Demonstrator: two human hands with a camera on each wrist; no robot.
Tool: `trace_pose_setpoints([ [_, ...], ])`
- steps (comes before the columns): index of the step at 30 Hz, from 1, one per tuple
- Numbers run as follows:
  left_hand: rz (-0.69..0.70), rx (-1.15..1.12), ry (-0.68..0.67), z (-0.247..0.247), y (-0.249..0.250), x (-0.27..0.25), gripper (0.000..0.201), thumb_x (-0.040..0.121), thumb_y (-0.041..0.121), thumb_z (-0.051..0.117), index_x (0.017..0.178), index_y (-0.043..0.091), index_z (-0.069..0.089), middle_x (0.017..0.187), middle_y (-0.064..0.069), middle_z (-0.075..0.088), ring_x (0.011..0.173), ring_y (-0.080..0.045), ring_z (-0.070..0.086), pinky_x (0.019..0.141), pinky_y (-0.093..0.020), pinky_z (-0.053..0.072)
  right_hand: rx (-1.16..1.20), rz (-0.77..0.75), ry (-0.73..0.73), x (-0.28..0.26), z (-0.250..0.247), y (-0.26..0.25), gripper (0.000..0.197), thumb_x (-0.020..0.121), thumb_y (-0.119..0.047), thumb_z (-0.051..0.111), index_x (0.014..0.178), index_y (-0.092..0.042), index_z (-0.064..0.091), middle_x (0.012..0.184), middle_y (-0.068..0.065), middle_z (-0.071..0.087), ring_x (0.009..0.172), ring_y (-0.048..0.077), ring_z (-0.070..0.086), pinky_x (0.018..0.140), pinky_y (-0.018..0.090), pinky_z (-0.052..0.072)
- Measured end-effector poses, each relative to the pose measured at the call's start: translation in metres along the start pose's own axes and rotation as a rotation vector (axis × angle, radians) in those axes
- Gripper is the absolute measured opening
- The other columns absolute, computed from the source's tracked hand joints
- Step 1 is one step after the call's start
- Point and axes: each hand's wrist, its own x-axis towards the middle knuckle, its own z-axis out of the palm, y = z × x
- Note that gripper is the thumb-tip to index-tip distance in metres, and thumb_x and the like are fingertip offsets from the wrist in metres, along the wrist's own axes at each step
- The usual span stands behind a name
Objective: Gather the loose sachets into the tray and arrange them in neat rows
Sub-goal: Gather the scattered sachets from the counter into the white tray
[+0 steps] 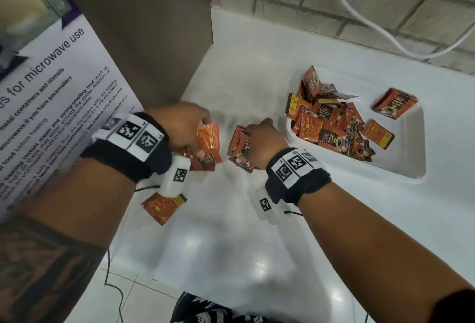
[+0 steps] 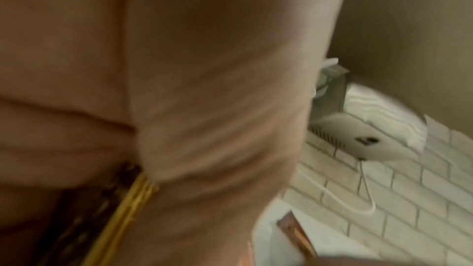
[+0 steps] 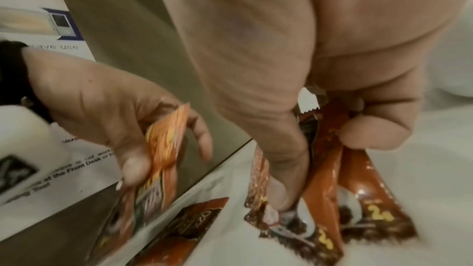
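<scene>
- Head view: a loose sachet (image 1: pixel 164 207) lies flat on the white counter (image 1: pixel 231 245) at 7 o'clock.
- Left hand (image 1: pixel 180 124) pinches an orange sachet (image 1: pixel 208 138); beside it, right hand (image 1: pixel 262 140) grips a bunch of sachets (image 1: pixel 239 142).
- At 2 o'clock, the tray (image 1: pixel 411 142) holds a jumbled sachet pile (image 1: pixel 331 122); one sachet on the rim (image 1: pixel 394 103) rests there.

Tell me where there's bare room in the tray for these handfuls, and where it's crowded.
The tray is crowded along its left and middle, where the heaped sachets overlap. Bare floor shows at its near right corner and right wall, beside the lone sachet. Another sachet sits on the far rim. The counter between the wrists is bare. Both the left hand and the right hand hold sachets.
</scene>
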Motion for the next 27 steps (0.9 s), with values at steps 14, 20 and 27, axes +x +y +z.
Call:
trace_pose_setpoints([
  [14, -0.038, 0.179, 0.049, 0.046, -0.003, 0.017, 0.050, 0.061, 0.014, 0.093, 0.096, 0.020, 0.057, 0.105, 0.000, 0.062, 0.090, -0.019, 0.060, 0.072, -0.029, 0.047, 0.125, -0.097, 0.166, -0.006, 0.005, 0.005, 0.035, 0.086, -0.020, 0.070, 0.119, -0.011, 0.061, 0.116, 0.008, 0.050, 0.100, 0.027, 0.059, 0.079, 0.026, 0.039],
  [20, -0.011, 0.026, 0.104, 0.037, -0.003, 0.022, 0.056, 0.055, 0.014, 0.096, 0.094, 0.026, 0.057, 0.098, 0.006, 0.063, 0.087, -0.016, 0.060, 0.073, -0.032, 0.053, 0.339, -0.152, 0.398, -0.034, -0.040, 0.045, 0.037, 0.081, -0.032, 0.081, 0.107, -0.012, 0.065, 0.098, 0.001, 0.052, 0.083, 0.016, 0.050, 0.060, 0.020, 0.031],
  [27, 0.228, -0.318, 0.065, -0.037, 0.050, 0.020, 0.050, 0.061, 0.030, 0.097, 0.101, 0.023, 0.069, 0.095, 0.006, 0.077, 0.089, -0.017, 0.072, 0.091, -0.042, 0.057, 0.416, 0.138, 0.524, -0.041, -0.073, 0.119, 0.029, 0.079, -0.036, 0.082, 0.100, -0.021, 0.069, 0.089, -0.003, 0.066, 0.083, 0.018, 0.060, 0.072, 0.023, 0.037],
])
